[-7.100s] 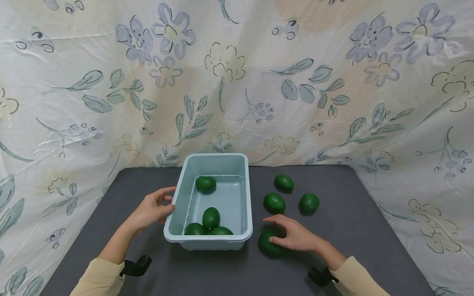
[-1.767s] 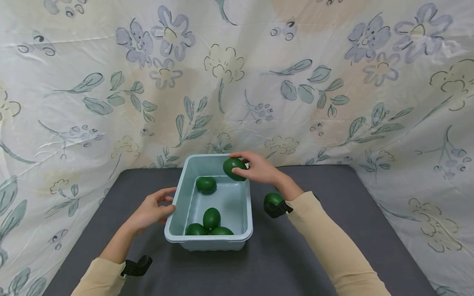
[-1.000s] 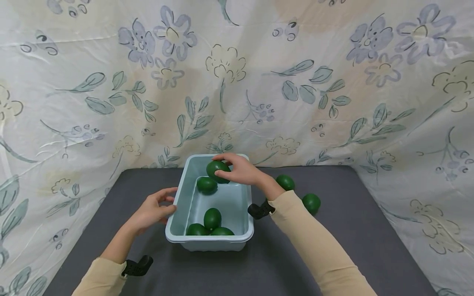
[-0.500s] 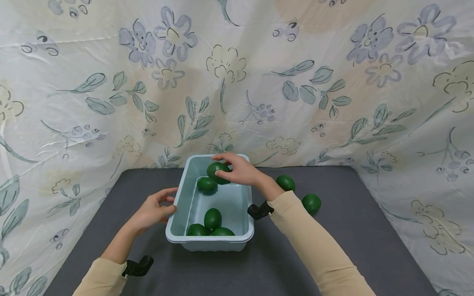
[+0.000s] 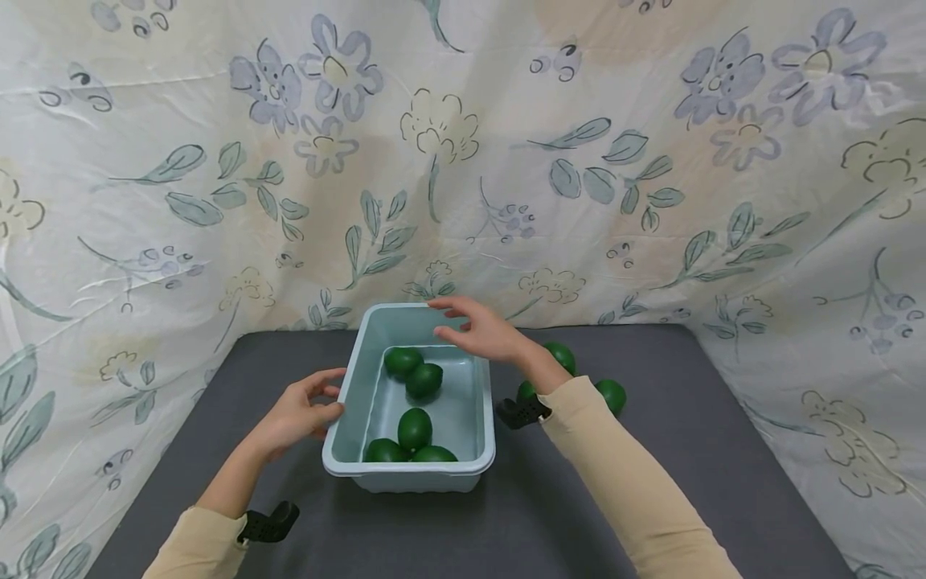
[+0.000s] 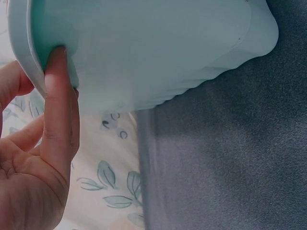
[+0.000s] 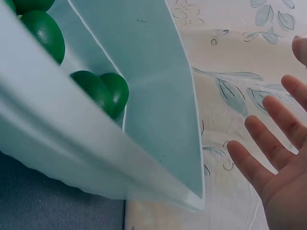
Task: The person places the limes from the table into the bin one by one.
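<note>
A pale blue plastic bin point(image 5: 415, 477) stands on the grey table, with several glossy dark green avocados inside. One avocado point(image 5: 424, 380) lies in its far half, touching another avocado point(image 5: 403, 362); the others cluster at the near end. My left hand point(image 5: 292, 414) holds the bin's left rim, fingers against the outer wall in the left wrist view. Above the bin's far right corner hovers my right hand point(image 5: 481, 330), holding nothing; its fingers are spread in the right wrist view point(image 7: 283, 158). Right of the bin lie a few more avocados point(image 5: 611, 396), one partly hidden by the right wrist's camera.
A floral cloth point(image 5: 579, 161) hangs behind the table and along its sides. The dark grey table top point(image 5: 694, 450) extends to the right of the bin and in front of it. Black wrist cameras point(image 5: 269, 523) sit on both wrists.
The right hand picked up an avocado from the table, carried it over the bin and let it go in the far half. It has since moved up and right. The left hand stayed put.
</note>
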A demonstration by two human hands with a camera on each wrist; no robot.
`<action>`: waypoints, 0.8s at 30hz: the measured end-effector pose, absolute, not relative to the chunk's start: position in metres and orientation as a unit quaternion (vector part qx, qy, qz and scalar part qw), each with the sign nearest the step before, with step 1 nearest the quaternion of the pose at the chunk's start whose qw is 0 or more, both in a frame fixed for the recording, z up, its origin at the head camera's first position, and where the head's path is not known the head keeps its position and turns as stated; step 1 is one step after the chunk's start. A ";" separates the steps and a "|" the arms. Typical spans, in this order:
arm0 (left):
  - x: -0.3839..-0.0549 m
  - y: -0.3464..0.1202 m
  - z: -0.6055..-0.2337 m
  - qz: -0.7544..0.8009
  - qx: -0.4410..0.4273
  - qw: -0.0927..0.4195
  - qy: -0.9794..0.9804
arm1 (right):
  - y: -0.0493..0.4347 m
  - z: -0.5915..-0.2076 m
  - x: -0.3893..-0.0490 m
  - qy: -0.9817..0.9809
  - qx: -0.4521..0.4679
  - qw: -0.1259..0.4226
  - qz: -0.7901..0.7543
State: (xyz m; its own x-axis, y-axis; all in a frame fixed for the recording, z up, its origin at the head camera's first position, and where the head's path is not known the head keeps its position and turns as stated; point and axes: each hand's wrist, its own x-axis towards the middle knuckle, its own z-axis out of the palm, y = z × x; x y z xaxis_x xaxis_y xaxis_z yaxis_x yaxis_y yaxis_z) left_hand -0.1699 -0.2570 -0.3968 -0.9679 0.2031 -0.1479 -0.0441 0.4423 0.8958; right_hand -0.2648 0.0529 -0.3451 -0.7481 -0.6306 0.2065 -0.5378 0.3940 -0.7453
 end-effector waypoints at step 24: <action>-0.170 -0.257 -0.397 0.521 0.043 0.113 0.845 | 0.119 -0.385 -0.248 0.839 -0.311 -0.065 -0.442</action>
